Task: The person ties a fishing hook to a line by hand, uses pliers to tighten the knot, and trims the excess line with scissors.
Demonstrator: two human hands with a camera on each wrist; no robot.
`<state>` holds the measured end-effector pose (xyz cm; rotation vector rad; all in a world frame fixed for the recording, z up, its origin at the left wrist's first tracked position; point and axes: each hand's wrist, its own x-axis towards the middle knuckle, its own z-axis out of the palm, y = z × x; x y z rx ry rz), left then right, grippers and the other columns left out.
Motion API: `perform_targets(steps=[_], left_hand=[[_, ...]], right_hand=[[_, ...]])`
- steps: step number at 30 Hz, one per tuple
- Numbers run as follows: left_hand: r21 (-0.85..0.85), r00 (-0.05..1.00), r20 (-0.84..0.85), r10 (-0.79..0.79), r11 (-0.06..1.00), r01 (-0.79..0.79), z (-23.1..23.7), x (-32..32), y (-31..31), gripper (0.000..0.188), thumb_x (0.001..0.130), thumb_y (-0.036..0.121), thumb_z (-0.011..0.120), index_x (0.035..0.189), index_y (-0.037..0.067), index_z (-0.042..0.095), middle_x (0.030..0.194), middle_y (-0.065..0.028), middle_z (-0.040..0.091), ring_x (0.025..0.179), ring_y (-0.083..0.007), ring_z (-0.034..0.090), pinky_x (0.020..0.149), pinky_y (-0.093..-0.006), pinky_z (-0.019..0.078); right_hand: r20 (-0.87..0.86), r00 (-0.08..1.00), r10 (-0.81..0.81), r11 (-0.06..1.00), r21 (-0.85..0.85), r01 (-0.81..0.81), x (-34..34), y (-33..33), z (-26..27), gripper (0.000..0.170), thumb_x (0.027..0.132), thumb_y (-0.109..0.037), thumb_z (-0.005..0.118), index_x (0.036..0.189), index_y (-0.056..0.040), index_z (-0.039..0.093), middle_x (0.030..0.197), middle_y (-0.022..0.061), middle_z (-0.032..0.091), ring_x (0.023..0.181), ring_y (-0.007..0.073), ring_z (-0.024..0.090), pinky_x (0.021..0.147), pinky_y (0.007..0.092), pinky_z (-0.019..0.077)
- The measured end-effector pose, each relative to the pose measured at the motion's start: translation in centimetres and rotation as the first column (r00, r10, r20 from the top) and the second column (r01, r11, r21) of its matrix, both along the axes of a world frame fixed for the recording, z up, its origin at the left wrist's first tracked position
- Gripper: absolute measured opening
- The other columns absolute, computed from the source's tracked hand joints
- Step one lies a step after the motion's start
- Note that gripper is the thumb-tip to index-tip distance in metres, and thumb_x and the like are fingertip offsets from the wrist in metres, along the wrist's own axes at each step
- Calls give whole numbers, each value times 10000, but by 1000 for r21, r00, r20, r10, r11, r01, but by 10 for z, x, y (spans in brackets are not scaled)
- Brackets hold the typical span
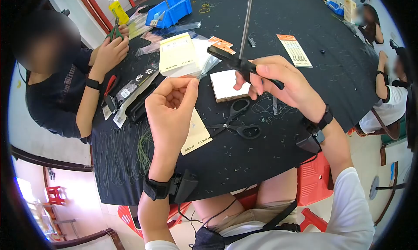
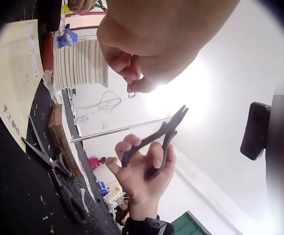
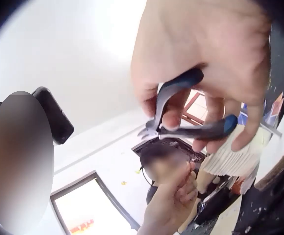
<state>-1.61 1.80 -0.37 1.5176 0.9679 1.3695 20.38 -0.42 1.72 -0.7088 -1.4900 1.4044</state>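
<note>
My left hand (image 1: 167, 115) is raised over the near side of the table, thumb and forefinger pinched together. In the left wrist view a tiny dark wire-like piece (image 2: 132, 95) shows at those fingertips; its exact kind I cannot tell. To the right, my right hand (image 1: 285, 80) holds a pair of pliers (image 1: 235, 60) by its dark handles. The handles stand spread and the pliers' tip points toward the left hand, apart from it. Beneath the hands lie black scissors (image 1: 225, 125), a white-topped block (image 1: 226, 85) and a yellow printed card (image 1: 196, 137).
A stack of yellow cards (image 1: 176, 56) sits beyond my left hand. Loose green line (image 1: 143, 150) lies at the left edge. A metal rod (image 1: 248, 23) rises behind the pliers. Farther off are a blue bin (image 1: 174, 13) and a hook packet (image 1: 295, 52). Another person sits at left.
</note>
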Motion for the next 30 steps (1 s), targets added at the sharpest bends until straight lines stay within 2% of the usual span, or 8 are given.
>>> perform_targets(steps=[2, 4, 6, 10, 12, 18, 21, 30], left_hand=[[26, 999, -35, 22, 999, -21, 1, 1, -1, 66, 814, 28, 624, 833, -34, 638, 680, 37, 546, 591, 5, 426, 528, -138, 343], [31, 999, -29, 31, 999, -30, 1, 3, -1, 63, 812, 27, 624, 828, -33, 637, 678, 37, 545, 587, 5, 420, 524, -139, 338], [39, 999, -34, 38, 999, -37, 0, 2, -2, 60, 811, 26, 624, 823, -31, 637, 676, 37, 545, 583, 6, 414, 521, -139, 333], [75, 993, -96, 61, 996, -53, 1, 2, -2, 54, 803, 30, 632, 806, -23, 636, 689, 33, 555, 573, 7, 402, 510, -142, 319], [80, 993, -97, 62, 995, -55, 3, 3, -5, 53, 800, 32, 634, 803, -21, 637, 692, 31, 557, 570, 7, 400, 506, -144, 316], [88, 990, -128, 65, 995, -54, 2, 3, -5, 52, 794, 29, 640, 798, -23, 635, 694, 27, 550, 565, 5, 399, 496, -147, 309], [93, 978, -201, 50, 995, -31, 1, 1, -5, 74, 840, 43, 611, 862, -25, 632, 742, 1, 619, 627, 3, 503, 577, -132, 377], [83, 991, -120, 58, 995, -48, -1, 5, -5, 47, 783, 28, 650, 794, -17, 644, 710, 24, 551, 557, 1, 390, 492, -152, 301]], right_hand=[[13, 1000, 27, 999, -44, -26, 7, -2, -5, 322, 866, -265, 536, 693, -5, 614, 787, 94, 592, 738, 128, 515, 639, 239, 409], [245, 954, -175, 954, 283, 102, 9, -5, -15, 240, 836, -222, 591, 730, -11, 634, 800, 68, 558, 774, 120, 515, 660, 237, 397], [377, 894, -244, 953, 264, 148, 11, -9, -18, 167, 795, -188, 648, 746, -28, 643, 837, 62, 518, 803, 142, 514, 686, 258, 389], [341, 777, -529, 767, 584, 266, 4, -7, -28, 169, 721, -199, 701, 697, -42, 642, 877, 106, 485, 817, 217, 502, 711, 310, 393], [383, 624, -681, 628, 744, 228, 0, -9, -28, 162, 691, -194, 705, 693, -45, 642, 865, 109, 477, 820, 240, 498, 714, 322, 400], [342, 584, -736, 561, 791, 244, -2, -11, -27, 152, 673, -189, 708, 685, -53, 640, 868, 109, 472, 823, 256, 494, 720, 336, 406], [329, 577, -747, 542, 804, 244, -2, -11, -26, 146, 671, -184, 708, 679, -56, 637, 874, 107, 471, 819, 255, 493, 720, 334, 405], [324, 573, -753, 520, 827, 216, -2, -11, -27, 147, 662, -180, 713, 677, -56, 636, 877, 107, 472, 813, 253, 491, 716, 331, 402]])
